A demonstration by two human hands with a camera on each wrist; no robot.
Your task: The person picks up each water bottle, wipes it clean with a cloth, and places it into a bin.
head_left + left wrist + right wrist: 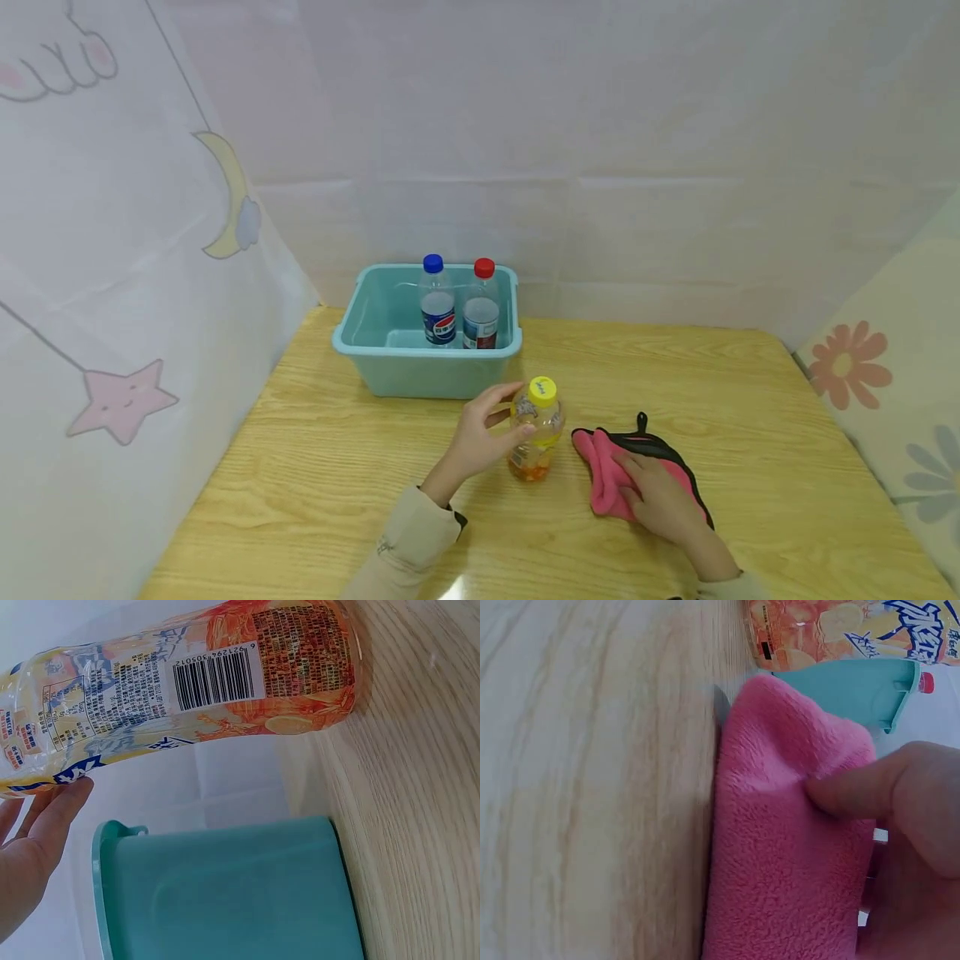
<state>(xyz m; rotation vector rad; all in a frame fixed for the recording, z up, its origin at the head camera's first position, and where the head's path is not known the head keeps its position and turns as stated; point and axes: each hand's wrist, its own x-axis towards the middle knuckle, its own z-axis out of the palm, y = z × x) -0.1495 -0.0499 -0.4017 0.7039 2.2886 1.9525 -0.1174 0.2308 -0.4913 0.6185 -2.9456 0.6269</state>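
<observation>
My left hand (487, 425) holds a clear plastic drink bottle (534, 458) from its left side, thumb across the front and fingers near the shoulder. The bottle stands upright on the table and has a yellow cap (543, 390). In the left wrist view, its printed label (217, 679) shows a barcode and orange fruit pictures, with my fingertips right at the upper label. To the right, my right hand (660, 500) grips a folded pink cloth (606, 475) with black edging and a small loop. In the right wrist view my thumb presses into the fuzzy cloth (787, 847).
Behind the bottle stands a light blue plastic basin (435, 375). Inside it, a blue-capped bottle (438, 312) and a red-capped bottle (481, 312) stand at the right side. A pale printed curtain (600, 167) hangs beyond the wooden table (300, 467).
</observation>
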